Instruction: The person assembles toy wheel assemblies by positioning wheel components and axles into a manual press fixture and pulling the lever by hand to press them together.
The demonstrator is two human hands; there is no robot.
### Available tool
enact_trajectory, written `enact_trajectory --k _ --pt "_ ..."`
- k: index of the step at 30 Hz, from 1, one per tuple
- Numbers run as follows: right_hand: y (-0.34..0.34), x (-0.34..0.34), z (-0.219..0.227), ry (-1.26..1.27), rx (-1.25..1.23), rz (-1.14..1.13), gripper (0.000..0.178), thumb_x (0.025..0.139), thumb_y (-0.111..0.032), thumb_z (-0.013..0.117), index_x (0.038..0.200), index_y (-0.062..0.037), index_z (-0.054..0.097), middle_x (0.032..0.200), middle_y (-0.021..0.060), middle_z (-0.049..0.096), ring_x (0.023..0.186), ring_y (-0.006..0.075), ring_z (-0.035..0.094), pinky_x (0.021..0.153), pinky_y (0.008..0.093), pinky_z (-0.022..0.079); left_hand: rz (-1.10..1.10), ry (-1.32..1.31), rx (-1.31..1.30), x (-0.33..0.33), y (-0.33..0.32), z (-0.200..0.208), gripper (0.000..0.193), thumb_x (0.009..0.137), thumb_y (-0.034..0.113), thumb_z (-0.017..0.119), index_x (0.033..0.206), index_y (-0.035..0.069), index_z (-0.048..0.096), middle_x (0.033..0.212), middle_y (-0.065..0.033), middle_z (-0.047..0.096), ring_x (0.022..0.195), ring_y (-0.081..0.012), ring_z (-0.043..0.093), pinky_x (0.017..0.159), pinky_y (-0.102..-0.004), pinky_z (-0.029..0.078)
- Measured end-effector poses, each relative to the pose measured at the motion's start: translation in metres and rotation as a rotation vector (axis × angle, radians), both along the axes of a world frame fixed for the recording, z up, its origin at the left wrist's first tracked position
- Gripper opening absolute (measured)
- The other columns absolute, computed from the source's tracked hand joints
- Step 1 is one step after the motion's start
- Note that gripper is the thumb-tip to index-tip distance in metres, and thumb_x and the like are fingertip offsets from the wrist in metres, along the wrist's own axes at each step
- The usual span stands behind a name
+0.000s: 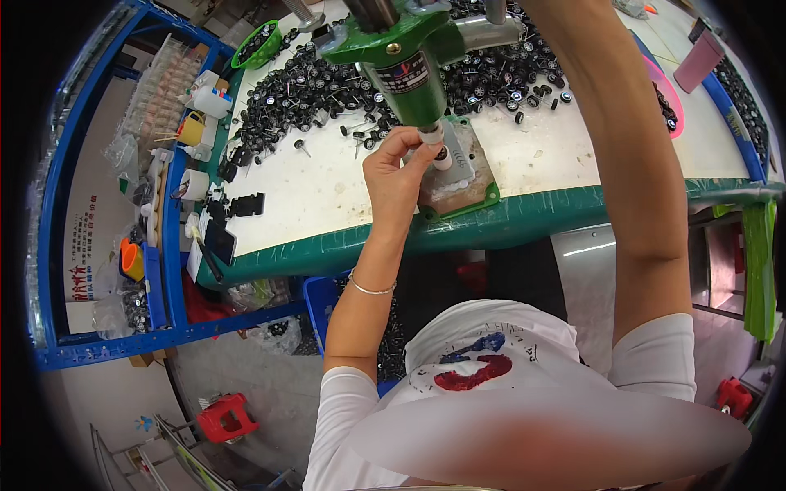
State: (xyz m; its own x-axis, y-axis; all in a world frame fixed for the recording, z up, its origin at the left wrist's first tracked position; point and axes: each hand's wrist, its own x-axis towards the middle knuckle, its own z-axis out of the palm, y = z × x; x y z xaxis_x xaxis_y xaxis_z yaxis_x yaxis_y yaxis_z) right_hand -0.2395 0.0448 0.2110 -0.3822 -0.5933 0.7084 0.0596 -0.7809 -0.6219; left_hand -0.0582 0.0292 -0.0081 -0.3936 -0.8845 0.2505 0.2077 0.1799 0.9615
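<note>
My left hand is closed in a pinch under the ram of a green hand press. Its thumb and fingertips grip a small black toy wheel, partly hidden by the fingers, between the white ram tip and a white post. The post stands on a grey block on the press's base plate. My right arm stretches up past the press's right side, and its hand lies beyond the top edge of the head view.
Many loose black wheels, some on metal axles, cover the far table. A green basket stands back left, a pink basin and pink bottle at right. A blue rack flanks the left; green-wrapped edging lines the table front.
</note>
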Motion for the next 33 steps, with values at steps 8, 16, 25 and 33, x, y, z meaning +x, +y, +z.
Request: enact_trajectory --k 8,16,25,33 --pt "0.016 0.003 -0.029 0.081 -0.362 -0.067 0.017 0.095 -0.024 0.065 0.096 -0.0072 0.066 0.064 -0.0084 0.050 0.050 -0.0025 0.038 0.043 0.0157 0.029 0.031 -0.070 -0.070 0.005 -0.002 -0.001 0.007 0.081 0.002 0.074 0.087 -0.001 0.071 0.088 -0.0016 0.064 0.086 -0.0098 0.056 0.083 -0.0247 0.042" --pt "0.028 0.014 -0.038 0.041 -0.426 -0.156 0.015 0.096 -0.019 0.065 0.089 -0.0063 0.059 0.065 -0.0058 0.050 0.051 0.0009 0.039 0.046 0.0185 0.029 0.023 0.003 -0.089 -0.001 0.004 -0.004 0.008 0.083 0.002 0.072 0.090 -0.001 0.071 0.092 -0.0023 0.066 0.088 -0.0109 0.058 0.084 -0.0251 0.043" --pt "-0.006 -0.002 -0.038 -0.143 -0.658 0.392 0.013 0.097 -0.010 0.059 0.085 -0.0087 0.054 0.061 -0.0055 0.042 0.044 0.0023 0.031 0.039 0.0211 0.023 0.012 0.076 0.116 -0.005 0.014 -0.002 0.011 0.087 0.003 0.071 0.096 -0.002 0.071 0.093 -0.0020 0.066 0.084 -0.0085 0.060 0.078 -0.0234 0.047" --pt "0.027 0.010 -0.036 -0.014 -0.370 -0.087 0.012 0.097 -0.012 0.058 0.087 -0.0080 0.054 0.059 -0.0055 0.040 0.045 0.0024 0.031 0.040 0.0217 0.024 0.034 0.132 0.095 -0.012 0.016 -0.002 0.011 0.087 0.002 0.070 0.098 0.000 0.072 0.092 -0.0031 0.070 0.088 -0.0098 0.063 0.085 -0.0252 0.046"
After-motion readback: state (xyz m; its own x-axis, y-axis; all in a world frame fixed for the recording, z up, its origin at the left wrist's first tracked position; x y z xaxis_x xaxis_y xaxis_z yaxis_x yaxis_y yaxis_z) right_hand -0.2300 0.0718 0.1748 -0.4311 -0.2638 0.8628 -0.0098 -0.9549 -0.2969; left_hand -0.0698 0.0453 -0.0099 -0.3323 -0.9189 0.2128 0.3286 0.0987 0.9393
